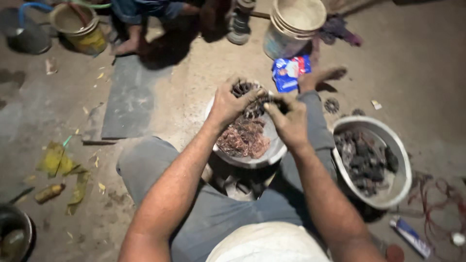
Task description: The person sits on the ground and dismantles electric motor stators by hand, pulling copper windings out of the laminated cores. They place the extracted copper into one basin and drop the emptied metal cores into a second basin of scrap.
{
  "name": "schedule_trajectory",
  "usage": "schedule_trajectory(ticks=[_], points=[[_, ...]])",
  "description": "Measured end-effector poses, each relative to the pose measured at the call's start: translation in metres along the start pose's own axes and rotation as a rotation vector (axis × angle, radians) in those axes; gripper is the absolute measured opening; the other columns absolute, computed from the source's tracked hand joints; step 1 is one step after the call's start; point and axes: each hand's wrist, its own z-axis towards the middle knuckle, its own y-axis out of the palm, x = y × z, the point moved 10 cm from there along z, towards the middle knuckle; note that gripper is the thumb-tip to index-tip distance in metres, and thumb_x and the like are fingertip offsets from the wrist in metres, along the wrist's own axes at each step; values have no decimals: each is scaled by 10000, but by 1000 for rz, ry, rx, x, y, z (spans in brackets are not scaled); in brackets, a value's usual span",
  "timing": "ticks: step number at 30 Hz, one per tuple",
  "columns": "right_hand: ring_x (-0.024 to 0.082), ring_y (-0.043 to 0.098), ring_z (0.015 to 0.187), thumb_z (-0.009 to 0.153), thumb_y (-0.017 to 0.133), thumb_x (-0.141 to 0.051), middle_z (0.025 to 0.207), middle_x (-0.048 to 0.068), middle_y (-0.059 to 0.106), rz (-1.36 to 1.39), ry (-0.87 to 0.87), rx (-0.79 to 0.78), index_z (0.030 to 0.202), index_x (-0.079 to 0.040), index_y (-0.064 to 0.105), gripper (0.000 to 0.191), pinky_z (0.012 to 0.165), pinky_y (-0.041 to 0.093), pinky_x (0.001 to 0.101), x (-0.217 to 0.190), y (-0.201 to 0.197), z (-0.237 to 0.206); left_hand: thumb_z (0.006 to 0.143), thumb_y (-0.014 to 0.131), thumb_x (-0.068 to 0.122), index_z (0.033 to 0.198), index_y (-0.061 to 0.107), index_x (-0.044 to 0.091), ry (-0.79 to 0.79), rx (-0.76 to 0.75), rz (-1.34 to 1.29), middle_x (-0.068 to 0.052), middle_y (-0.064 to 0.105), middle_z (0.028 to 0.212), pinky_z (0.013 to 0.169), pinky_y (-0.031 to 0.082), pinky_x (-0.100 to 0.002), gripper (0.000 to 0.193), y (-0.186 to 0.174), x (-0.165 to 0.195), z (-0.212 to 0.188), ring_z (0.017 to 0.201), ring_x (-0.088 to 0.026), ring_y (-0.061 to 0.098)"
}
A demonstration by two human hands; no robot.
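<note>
The dark part [252, 99] is mostly hidden under both hands, and the pan [17, 235] is cut off at the left edge.

Bare dirt floor [412, 68], dusty and dim, lit warmest near the middle. Dark flat slab [131, 97] lying left of centre. Yellow-banded bucket [80, 26] at the top left, stacked pale buckets [293, 24] at the top. Blue packet [290, 72] below those. Yellow scraps [60, 162] along the left edge, tangled red wire [439, 199] at the right.
</note>
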Motion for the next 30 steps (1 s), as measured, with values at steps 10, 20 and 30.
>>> schedule_trajectory(ticks=[10,20,30], points=[[114,670,779,904,777,-127,869,82,746,-134,-170,-17,1054,10,729,209,707,545,288,-92,-43,-52,815,866,138,1232,609,22,84,-289,-283,-66,717,1036,794,609,-274,503,18,64,-67,912,-118,696],[89,703,802,975,738,-107,910,40,763,-71,-288,-63,1130,-14,714,183,719,571,271,-116,-71,-35,877,840,100,1215,626,0,-81,-173,-895,-100,727,1088,854,630,-301,412,51,68,-67,937,-168,735],[67,594,815,963,709,-66,882,-2,684,92,-95,-419,1200,-13,735,244,714,494,236,-37,-61,39,812,863,104,1102,650,4,-103,-29,-612,-83,757,979,756,612,-278,373,46,24,-21,826,-137,725]])
